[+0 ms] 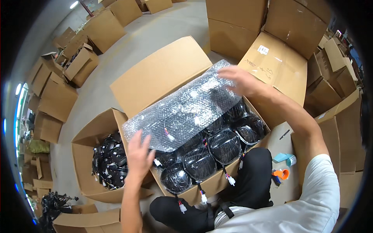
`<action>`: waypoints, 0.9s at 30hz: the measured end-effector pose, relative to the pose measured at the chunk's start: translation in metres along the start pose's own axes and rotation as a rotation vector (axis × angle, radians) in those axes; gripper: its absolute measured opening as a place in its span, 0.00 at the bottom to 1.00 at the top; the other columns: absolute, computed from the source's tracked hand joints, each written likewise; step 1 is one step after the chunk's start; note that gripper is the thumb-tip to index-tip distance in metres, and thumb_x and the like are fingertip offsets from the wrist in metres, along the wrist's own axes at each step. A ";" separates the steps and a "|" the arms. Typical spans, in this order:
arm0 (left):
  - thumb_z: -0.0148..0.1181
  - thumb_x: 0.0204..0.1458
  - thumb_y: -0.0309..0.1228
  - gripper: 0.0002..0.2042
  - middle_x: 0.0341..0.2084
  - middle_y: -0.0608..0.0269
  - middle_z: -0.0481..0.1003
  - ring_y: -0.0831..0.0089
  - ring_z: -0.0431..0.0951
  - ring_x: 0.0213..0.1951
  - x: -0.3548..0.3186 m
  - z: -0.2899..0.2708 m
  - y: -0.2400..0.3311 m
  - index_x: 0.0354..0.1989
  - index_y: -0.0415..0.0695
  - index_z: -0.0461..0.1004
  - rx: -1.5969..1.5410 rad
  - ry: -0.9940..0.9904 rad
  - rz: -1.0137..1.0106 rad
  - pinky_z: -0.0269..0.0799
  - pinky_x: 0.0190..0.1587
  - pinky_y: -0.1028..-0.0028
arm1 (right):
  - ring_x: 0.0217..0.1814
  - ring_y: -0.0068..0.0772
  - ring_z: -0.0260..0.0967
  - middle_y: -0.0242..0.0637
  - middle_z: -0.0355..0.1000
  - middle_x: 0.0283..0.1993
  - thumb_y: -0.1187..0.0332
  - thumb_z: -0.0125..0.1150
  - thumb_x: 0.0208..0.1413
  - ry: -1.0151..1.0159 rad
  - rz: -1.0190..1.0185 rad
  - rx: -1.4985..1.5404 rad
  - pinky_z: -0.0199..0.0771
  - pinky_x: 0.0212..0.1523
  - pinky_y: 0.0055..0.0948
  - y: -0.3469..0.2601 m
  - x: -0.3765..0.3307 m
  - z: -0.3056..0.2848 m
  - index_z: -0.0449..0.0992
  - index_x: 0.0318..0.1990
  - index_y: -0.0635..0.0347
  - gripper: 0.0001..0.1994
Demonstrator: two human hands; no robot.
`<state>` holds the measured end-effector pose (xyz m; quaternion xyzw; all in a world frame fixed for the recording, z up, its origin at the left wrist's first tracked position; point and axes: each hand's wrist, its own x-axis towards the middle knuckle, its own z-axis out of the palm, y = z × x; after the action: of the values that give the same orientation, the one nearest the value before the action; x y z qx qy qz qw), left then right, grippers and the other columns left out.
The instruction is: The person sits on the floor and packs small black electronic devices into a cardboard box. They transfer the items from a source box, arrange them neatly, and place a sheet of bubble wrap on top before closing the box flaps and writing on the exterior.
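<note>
**Laying bubble wrap over a box of lamps**

A sheet of bubble wrap [186,108] lies across the far half of an open cardboard box [163,70] packed with black round-faced lamps [224,145], each trailing a short wire with a white plug [231,179]. The near row of lamps is uncovered.

The left hand [139,155] is at the near left corner of the sheet, fingers spread wide and flat, touching or just above its edge; whether it pinches the sheet cannot be told. The right hand [243,80] rests open on the far right corner, palm down, pressing the wrap against the box wall.

To do this well, I judge that both corners should move together so the sheet stays square to the box, with the plugs tucked under rather than snagging the edge. Light, flat pressure suits the lamp faces better than a pull.

A second box [87,155] of dark parts stands to the left on the floor [128,42]. A tape dispenser [280,174] lies on cardboard to the right.
</note>
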<state>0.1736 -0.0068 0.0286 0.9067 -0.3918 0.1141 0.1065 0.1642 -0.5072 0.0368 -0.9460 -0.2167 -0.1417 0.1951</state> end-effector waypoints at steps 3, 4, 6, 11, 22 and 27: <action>0.67 0.47 0.25 0.33 0.68 0.42 0.63 0.44 0.63 0.69 0.019 0.033 -0.003 0.66 0.43 0.67 0.266 -0.114 0.091 0.59 0.69 0.46 | 0.80 0.51 0.51 0.49 0.56 0.76 0.66 0.70 0.46 -0.289 -0.137 -0.290 0.47 0.79 0.56 -0.018 0.017 0.030 0.63 0.71 0.55 0.40; 0.66 0.48 0.24 0.33 0.68 0.42 0.63 0.45 0.62 0.70 0.024 0.042 -0.008 0.67 0.44 0.66 0.343 -0.138 0.100 0.58 0.69 0.45 | 0.80 0.50 0.50 0.49 0.55 0.77 0.66 0.70 0.46 -0.300 -0.137 -0.297 0.47 0.79 0.56 -0.021 0.022 0.035 0.62 0.71 0.55 0.41; 0.62 0.50 0.22 0.32 0.69 0.42 0.63 0.43 0.63 0.70 0.032 0.047 -0.006 0.67 0.45 0.66 0.320 -0.184 0.066 0.59 0.68 0.43 | 0.81 0.49 0.48 0.48 0.54 0.77 0.68 0.69 0.46 -0.336 -0.122 -0.303 0.47 0.79 0.58 -0.023 0.020 0.045 0.61 0.72 0.55 0.42; 0.59 0.54 0.26 0.28 0.68 0.42 0.64 0.41 0.64 0.69 0.034 0.052 -0.005 0.66 0.44 0.68 0.468 -0.199 0.171 0.62 0.67 0.43 | 0.81 0.48 0.49 0.48 0.58 0.76 0.67 0.67 0.47 -0.313 -0.111 -0.247 0.48 0.79 0.55 -0.011 0.017 0.057 0.64 0.71 0.58 0.39; 0.68 0.42 0.25 0.30 0.63 0.44 0.68 0.49 0.66 0.68 0.034 0.062 -0.013 0.59 0.40 0.72 0.205 -0.023 0.053 0.59 0.69 0.46 | 0.80 0.49 0.51 0.49 0.60 0.74 0.62 0.69 0.50 -0.244 -0.144 -0.218 0.50 0.78 0.51 -0.004 0.013 0.062 0.66 0.68 0.62 0.36; 0.64 0.46 0.23 0.37 0.72 0.45 0.59 0.46 0.58 0.73 0.044 0.075 -0.031 0.70 0.45 0.64 0.260 -0.041 0.043 0.53 0.72 0.43 | 0.80 0.50 0.50 0.50 0.57 0.76 0.47 0.72 0.51 -0.171 -0.153 -0.216 0.47 0.78 0.57 0.002 0.021 0.062 0.62 0.71 0.60 0.44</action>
<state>0.2350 -0.0367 -0.0331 0.9063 -0.3953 0.1479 -0.0224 0.1945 -0.4747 -0.0116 -0.9508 -0.2873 -0.0977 0.0615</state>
